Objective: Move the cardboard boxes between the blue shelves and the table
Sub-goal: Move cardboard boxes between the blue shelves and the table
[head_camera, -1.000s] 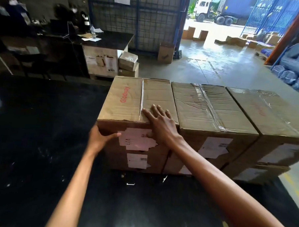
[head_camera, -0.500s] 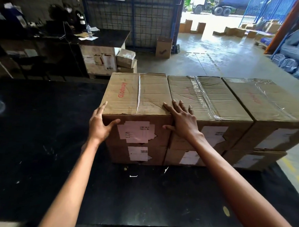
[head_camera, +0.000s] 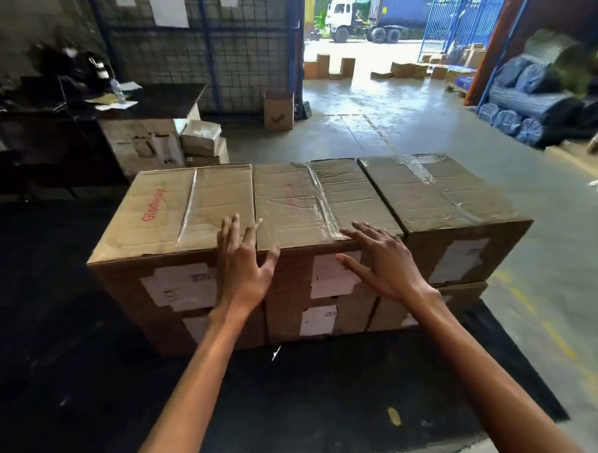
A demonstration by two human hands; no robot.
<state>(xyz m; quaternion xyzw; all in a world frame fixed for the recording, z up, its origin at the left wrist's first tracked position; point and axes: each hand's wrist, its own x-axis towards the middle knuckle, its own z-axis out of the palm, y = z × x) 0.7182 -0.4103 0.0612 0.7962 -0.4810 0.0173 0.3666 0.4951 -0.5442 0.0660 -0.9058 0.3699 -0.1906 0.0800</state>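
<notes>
Three taped cardboard boxes stand side by side on top of lower boxes on the black table. The left box carries red lettering, the middle box has a clear tape strip, and the right box is wrapped in shiny tape. My left hand is spread open at the near top edge where the left and middle boxes meet. My right hand is spread open over the near right corner of the middle box. Neither hand grips anything.
A dark desk with papers and a bottle stands at the back left, with small boxes beside it. A wire mesh wall lies behind. Blue wrapped rolls lie at the right. Concrete floor leads to an open doorway with scattered boxes.
Both hands have shifted to the right: the left from the left box's side to the seam with the middle box, the right across to the middle box's right corner.
</notes>
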